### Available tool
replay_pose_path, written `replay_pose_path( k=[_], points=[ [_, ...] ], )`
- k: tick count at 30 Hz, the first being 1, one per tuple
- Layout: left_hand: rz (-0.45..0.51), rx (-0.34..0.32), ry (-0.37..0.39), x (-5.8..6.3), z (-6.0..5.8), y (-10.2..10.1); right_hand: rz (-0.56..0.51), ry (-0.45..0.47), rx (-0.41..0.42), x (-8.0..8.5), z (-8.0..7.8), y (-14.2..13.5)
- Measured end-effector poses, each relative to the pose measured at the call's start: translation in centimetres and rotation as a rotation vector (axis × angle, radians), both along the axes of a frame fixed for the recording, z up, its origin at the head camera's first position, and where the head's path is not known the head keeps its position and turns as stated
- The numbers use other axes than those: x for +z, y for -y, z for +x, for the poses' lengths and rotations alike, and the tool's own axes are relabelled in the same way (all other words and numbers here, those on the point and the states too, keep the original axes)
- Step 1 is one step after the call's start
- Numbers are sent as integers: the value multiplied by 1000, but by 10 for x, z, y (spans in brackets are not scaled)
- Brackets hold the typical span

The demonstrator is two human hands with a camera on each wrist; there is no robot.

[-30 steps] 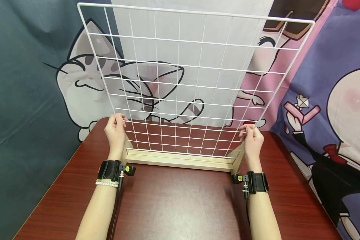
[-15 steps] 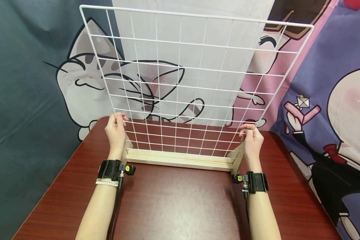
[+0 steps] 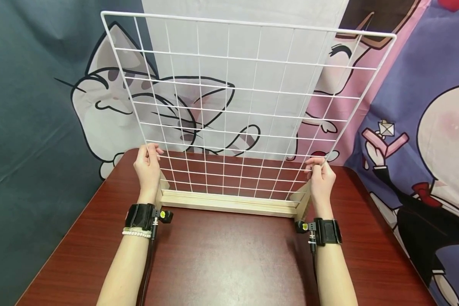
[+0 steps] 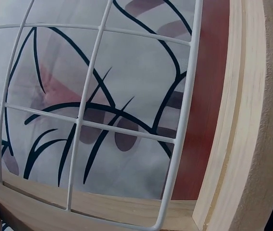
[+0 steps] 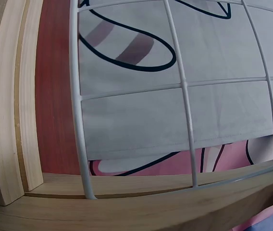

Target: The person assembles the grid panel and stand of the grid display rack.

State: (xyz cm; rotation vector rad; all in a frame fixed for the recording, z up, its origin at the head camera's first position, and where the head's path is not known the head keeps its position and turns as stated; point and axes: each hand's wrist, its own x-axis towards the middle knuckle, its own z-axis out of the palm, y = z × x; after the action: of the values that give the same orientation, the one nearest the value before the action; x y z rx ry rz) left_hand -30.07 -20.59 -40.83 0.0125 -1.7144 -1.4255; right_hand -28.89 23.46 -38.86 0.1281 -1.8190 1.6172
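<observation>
A white wire grid panel (image 3: pixel 229 91) stands between the two hands, leaning over a pale wooden stand (image 3: pixel 229 204). My left hand (image 3: pixel 147 170) grips the panel's left side low down, fingers curled at the edge wire. At the opposite edge, my right hand (image 3: pixel 321 180) holds the panel at about the same height. In the left wrist view, the panel's lower edge wire (image 4: pixel 187 96) is apart from the grooved bottom rail (image 4: pixel 235 106), with red tabletop showing between. The right wrist view shows a side wire at the groove of the wooden side piece (image 5: pixel 175 204).
The stand rests on a dark red-brown wooden table (image 3: pixel 229 263). Behind hangs a cloth backdrop with cartoon figures (image 3: pixel 111 97). A wrist camera (image 3: pixel 166 216) on the left and a wrist camera (image 3: pixel 302 227) on the right sit near the stand's ends, with cables along the forearms.
The panel's top edge has come down a little in the head view. Both hands stay at nearly the same places on its sides, and the stand has not moved.
</observation>
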Motion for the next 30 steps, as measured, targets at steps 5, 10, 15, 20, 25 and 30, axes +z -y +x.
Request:
replay_pose_path(
  k=[5, 10, 15, 20, 25, 30],
  points=[
    [-3, 4, 3, 0, 1, -1, 20, -2, -15, 2, 3, 1],
    [5, -1, -2, 1, 2, -2, -10, -15, 1, 13, 13, 8],
    [35, -66, -13, 13, 13, -6, -10, -30, -5, 19, 18, 12],
    [59, -111, -12, 23, 25, -10, 9, -45, -7, 20, 18, 13],
    [74, -120, -16, 22, 26, -9, 20, -48, -9, 19, 18, 13],
    [73, -114, -33, 21, 25, -9, 12, -43, -13, 19, 19, 13]
  ],
)
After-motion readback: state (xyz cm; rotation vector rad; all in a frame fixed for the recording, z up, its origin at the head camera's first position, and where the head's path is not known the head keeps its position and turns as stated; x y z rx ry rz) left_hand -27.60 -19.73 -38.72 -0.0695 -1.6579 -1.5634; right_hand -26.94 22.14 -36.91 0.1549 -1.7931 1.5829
